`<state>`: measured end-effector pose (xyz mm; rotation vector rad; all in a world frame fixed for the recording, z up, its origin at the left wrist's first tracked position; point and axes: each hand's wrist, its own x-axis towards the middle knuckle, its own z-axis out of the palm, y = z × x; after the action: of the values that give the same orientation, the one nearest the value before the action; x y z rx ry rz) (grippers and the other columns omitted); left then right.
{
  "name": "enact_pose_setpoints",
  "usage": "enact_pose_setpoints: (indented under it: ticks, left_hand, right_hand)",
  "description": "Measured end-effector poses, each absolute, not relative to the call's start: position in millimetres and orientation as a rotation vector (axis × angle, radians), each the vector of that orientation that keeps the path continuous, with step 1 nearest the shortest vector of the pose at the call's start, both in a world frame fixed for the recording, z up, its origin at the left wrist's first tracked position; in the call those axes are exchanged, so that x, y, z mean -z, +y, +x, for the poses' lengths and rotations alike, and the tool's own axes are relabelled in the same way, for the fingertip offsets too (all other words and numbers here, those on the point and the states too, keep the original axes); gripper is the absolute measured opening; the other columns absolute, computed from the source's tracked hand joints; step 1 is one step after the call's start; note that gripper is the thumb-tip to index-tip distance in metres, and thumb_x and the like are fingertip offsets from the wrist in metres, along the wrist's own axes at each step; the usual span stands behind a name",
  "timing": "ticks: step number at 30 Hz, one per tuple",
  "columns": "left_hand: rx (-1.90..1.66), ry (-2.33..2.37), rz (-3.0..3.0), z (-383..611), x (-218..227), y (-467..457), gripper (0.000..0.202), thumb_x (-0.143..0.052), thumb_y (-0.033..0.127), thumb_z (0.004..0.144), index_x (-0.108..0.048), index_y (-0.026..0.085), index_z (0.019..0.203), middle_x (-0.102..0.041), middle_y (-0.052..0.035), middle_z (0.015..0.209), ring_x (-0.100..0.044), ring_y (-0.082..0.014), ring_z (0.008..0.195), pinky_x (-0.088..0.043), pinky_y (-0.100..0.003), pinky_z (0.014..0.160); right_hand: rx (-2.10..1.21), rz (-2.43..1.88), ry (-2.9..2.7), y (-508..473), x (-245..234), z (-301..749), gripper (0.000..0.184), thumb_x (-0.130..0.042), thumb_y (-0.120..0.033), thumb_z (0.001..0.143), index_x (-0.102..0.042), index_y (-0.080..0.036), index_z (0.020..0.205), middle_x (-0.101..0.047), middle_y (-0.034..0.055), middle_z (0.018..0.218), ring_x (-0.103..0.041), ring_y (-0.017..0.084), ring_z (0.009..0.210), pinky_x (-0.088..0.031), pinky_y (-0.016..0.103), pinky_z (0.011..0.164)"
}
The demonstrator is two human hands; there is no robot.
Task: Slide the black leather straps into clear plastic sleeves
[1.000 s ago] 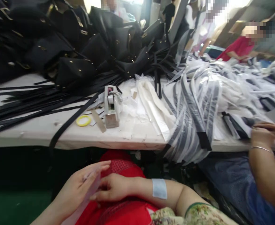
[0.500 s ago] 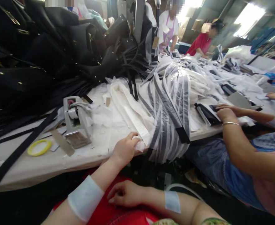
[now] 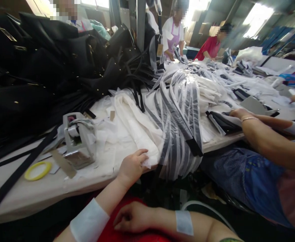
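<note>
My left hand [image 3: 133, 166] is at the table's front edge, its fingers bent over the near end of a long stack of thin white wrapping strips [image 3: 134, 131], pinching a loose white piece there. Low over the red cloth on my lap, my right hand [image 3: 131, 216] is loosely curled, with nothing visible in it. Just right of the strips, a bundle of dark straps in clear plastic sleeves [image 3: 180, 117] hangs over the edge. A grey tape dispenser [image 3: 80, 144] stands to the left, beside a yellow tape ring [image 3: 38, 170].
Black bags [image 3: 49, 60] are heaped at the back left, and a long black strap [image 3: 18, 178] crosses the table. On the right, a co-worker's arm [image 3: 263, 134] reaches over a dark wrapped strap [image 3: 224, 122]. Other people work at the far side.
The view has shifted slightly, so the table appears lower and further left. My left hand keeps to the strip end, and my right hand stays curled. The co-worker's hand has shifted a little.
</note>
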<state>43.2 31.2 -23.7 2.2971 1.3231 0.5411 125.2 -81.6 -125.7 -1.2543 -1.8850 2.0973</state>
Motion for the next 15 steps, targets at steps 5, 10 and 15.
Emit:
enact_pose_setpoints:
  ticks: [5,10,15]
  left_hand:
    - [-0.739,1.259,2.051,34.6,25.8,22.0,0.032,-0.060,0.003,0.074,-0.074,0.019,0.098,-0.072,-0.0059,0.118,-0.067,-0.0235,0.106,-0.051,-0.035,0.099]
    - [-0.832,1.326,1.828,18.5,30.3,14.3,0.020,-0.056,0.017,0.082,-0.075,0.018,0.089,-0.076,-0.0048,0.091,-0.068,-0.0230,0.090,-0.050,-0.030,0.081]
    - [-0.866,1.494,1.451,9.3,35.1,16.4,0.024,-0.071,0.039,0.073,-0.072,0.015,0.073,-0.071,-0.0030,0.067,-0.062,-0.0211,0.065,-0.042,-0.027,0.059]
  right_hand:
    - [-2.073,-1.253,-1.891,-86.2,131.3,120.4,0.022,-0.075,-0.032,0.078,-0.075,-0.025,0.099,-0.067,-0.0028,0.077,-0.058,0.011,0.066,-0.046,0.017,0.060]
    - [-2.032,-1.275,-1.878,-94.1,132.0,113.4,0.023,-0.070,-0.027,0.080,-0.076,-0.021,0.101,-0.071,-0.0003,0.085,-0.060,0.011,0.071,-0.046,0.017,0.067]
    - [-2.013,-1.379,-1.846,-101.0,137.1,101.7,0.021,-0.071,-0.027,0.079,-0.077,-0.020,0.097,-0.070,0.0000,0.079,-0.055,0.009,0.063,-0.044,0.018,0.059]
